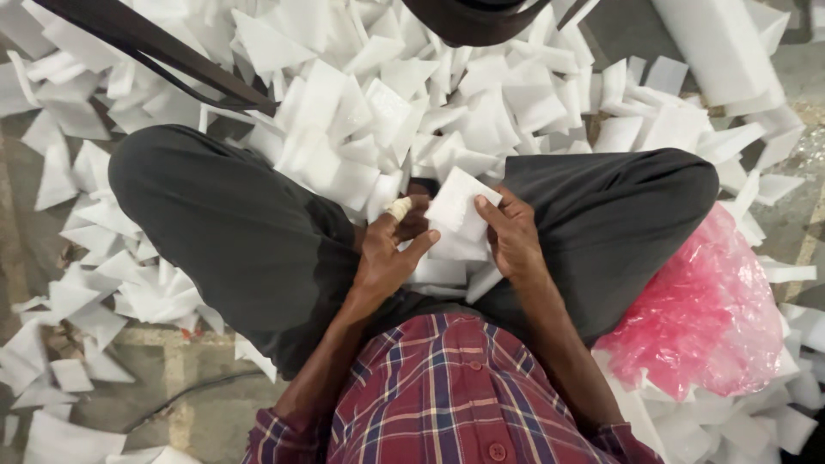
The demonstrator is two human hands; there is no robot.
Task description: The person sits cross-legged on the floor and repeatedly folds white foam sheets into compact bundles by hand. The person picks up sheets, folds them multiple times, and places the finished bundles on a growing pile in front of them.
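posture: the work is being done seated cross-legged on the floor, knees in dark grey trousers (241,215) spread wide, a red and blue plaid shirt (447,387) showing at the bottom of the view.
white piece: a flat white square piece (460,204) is being held up in the lap, between the knees, just above a small stack of like pieces (447,271) resting on the legs.
left hand: the left hand (387,249) is being kept half closed, thumb stretched toward the piece's lower edge; a bandaged fingertip (399,208) is lying against its left corner.
right hand: the right hand (511,232) is being closed on the piece's right edge, thumb on top, fingers curled beneath.
surroundings: loose white offcuts (387,94) are being left heaped ahead of the knees and scattered over the floor (163,369); a pink plastic bag (705,318) is lying beside the right knee; dark straps (155,51) are crossing the upper left.
doing it well, as judged: the piece is best being pinched lightly at its edges only, kept flat and square to the stack beneath, with the bandaged finger being spared any pressing.
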